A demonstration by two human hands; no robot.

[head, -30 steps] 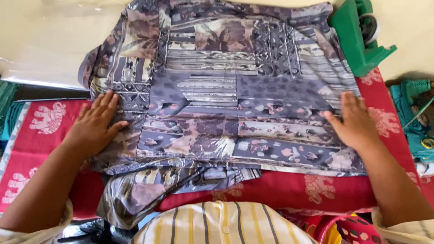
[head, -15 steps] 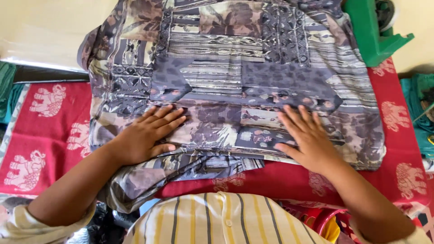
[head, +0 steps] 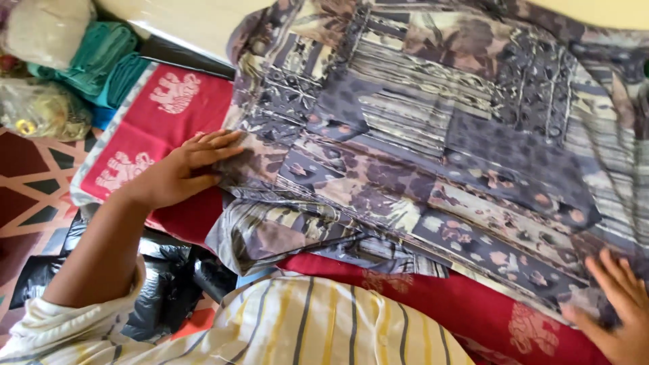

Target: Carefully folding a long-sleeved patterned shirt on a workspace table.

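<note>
Bare red cloth [head: 159, 111] left of patterned garment [head: 433, 135]; teal folded fabrics [head: 101, 64] beyond.

Patchwork-print shirt [head: 433, 142] lies flat on elephant-print cloth [head: 155, 128]. Left hand [head: 182, 172] on shirt's left edge; right hand [head: 618, 307] on its lower right corner. Folded towels [head: 101, 61] left of shirt, behind cloth. Plastic bag [head: 162, 284] below shirt's left corner.
</note>
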